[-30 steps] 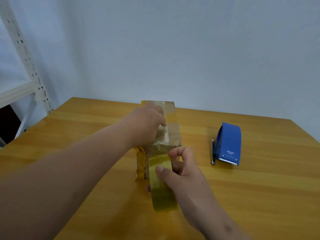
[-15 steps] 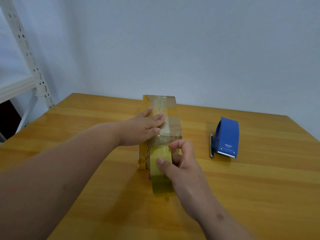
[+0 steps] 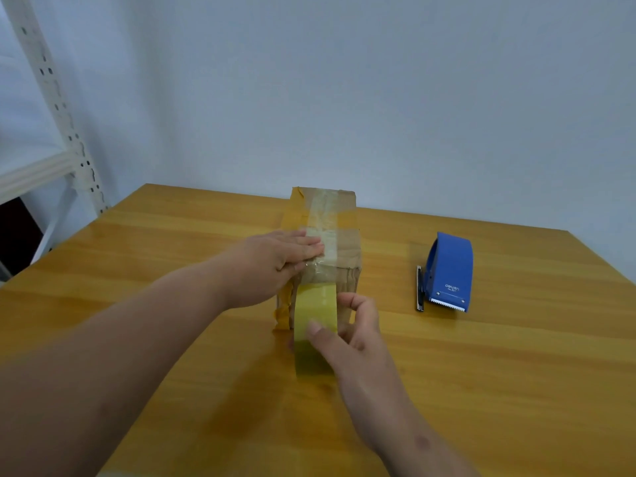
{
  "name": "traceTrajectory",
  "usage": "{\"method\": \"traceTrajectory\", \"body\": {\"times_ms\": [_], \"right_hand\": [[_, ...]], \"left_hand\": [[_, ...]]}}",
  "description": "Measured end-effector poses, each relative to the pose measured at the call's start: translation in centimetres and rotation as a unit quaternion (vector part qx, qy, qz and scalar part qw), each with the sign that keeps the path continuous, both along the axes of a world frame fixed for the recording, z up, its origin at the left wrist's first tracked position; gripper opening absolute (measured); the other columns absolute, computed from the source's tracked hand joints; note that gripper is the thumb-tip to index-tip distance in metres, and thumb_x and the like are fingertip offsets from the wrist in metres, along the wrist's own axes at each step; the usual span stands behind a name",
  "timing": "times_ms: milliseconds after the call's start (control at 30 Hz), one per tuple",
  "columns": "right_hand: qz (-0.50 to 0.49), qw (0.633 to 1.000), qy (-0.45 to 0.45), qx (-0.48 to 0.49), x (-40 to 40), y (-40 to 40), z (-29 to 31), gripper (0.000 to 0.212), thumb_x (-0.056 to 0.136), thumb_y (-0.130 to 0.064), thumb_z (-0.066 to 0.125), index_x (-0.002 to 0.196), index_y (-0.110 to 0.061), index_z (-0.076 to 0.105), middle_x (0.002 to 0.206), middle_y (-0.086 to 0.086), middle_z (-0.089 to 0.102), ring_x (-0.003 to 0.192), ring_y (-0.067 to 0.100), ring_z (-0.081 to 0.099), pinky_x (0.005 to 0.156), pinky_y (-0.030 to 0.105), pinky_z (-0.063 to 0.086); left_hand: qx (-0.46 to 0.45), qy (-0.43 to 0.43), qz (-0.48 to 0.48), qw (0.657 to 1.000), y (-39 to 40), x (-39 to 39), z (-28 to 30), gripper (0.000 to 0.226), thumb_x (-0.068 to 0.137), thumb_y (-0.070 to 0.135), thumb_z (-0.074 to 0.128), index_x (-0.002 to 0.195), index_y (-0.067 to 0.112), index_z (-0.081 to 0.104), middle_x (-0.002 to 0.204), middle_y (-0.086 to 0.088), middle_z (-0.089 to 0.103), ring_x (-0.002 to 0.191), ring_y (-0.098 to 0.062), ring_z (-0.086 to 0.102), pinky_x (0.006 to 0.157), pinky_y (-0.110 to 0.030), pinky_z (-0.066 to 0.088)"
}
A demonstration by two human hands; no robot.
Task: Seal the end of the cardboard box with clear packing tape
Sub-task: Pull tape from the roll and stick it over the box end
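Observation:
A long brown cardboard box (image 3: 346, 249) lies on the wooden table (image 3: 481, 373), its near end facing me. A strip of clear tape (image 3: 325, 220) runs along its top. My left hand (image 3: 278, 259) lies flat on the top of the box near the front edge, fingers pressed on the tape. My right hand (image 3: 347, 335) holds a yellowish roll of packing tape (image 3: 315, 325) upright against the box's near end. Tape runs from the roll up over the front edge. The lower part of the near end is hidden behind the roll.
A blue tape dispenser (image 3: 449, 271) with a serrated edge sits on the table to the right of the box, a dark pen-like tool (image 3: 419, 289) beside it. A white metal shelf frame (image 3: 51, 98) stands at the left. A pale wall is behind.
My left hand has flattened from a curled grip and slid back along the box top over the tape. The roll in my right hand has stayed at the near end.

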State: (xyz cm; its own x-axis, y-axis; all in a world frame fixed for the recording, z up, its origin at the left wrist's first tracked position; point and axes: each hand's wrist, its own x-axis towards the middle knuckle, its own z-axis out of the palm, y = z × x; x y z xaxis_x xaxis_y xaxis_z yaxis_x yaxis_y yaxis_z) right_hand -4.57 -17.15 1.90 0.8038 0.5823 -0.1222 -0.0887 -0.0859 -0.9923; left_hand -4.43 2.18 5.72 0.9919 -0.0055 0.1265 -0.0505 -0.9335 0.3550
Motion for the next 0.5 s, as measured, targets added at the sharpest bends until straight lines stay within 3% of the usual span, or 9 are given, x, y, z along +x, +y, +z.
{"method": "traceTrajectory", "body": {"times_ms": [100, 233, 367, 500], "right_hand": [[0.015, 0.999, 0.033, 0.021, -0.6, -0.2, -0.2, 0.024, 0.094, -0.028, 0.060, 0.112, -0.032, 0.046, 0.104, 0.018, 0.073, 0.090, 0.024, 0.074, 0.089, 0.051, 0.056], [0.018, 1.000, 0.006, 0.010, -0.9, 0.0, -0.3, 0.010, 0.096, -0.028, 0.056, 0.103, -0.024, 0.062, 0.099, 0.011, 0.076, 0.091, 0.022, 0.073, 0.091, 0.054, 0.054], [0.005, 0.997, 0.073, 0.017, -1.4, 0.3, -1.0, 0.018, 0.097, -0.029, 0.055, 0.106, -0.015, 0.064, 0.096, 0.016, 0.076, 0.089, 0.028, 0.074, 0.090, 0.053, 0.056], [-0.006, 0.991, 0.135, 0.023, -1.9, 0.3, -1.4, 0.022, 0.098, -0.028, 0.054, 0.107, -0.010, 0.064, 0.093, 0.024, 0.075, 0.078, 0.027, 0.071, 0.077, 0.046, 0.056]], "left_hand": [[0.011, 0.011, -0.002, 1.000, -0.3, 0.1, 0.2, 0.043, 0.101, 0.024, 0.035, 0.143, 0.035, 0.036, 0.153, 0.021, 0.030, 0.143, 0.003, 0.014, 0.120, -0.027, 0.012], [0.006, 0.023, 0.003, 1.000, -0.5, 0.2, 0.1, 0.044, 0.102, 0.021, 0.032, 0.144, 0.035, 0.035, 0.154, 0.021, 0.027, 0.144, 0.001, 0.012, 0.120, -0.027, 0.011], [0.014, 0.028, 0.005, 0.999, -0.6, 0.4, 0.1, 0.046, 0.102, 0.015, 0.031, 0.145, 0.031, 0.035, 0.155, 0.018, 0.028, 0.145, 0.000, 0.012, 0.119, -0.024, 0.009], [0.016, 0.027, 0.005, 1.000, -0.7, 0.6, -0.1, 0.046, 0.102, 0.013, 0.030, 0.145, 0.029, 0.036, 0.155, 0.016, 0.029, 0.145, -0.001, 0.013, 0.119, -0.025, 0.010]]}}
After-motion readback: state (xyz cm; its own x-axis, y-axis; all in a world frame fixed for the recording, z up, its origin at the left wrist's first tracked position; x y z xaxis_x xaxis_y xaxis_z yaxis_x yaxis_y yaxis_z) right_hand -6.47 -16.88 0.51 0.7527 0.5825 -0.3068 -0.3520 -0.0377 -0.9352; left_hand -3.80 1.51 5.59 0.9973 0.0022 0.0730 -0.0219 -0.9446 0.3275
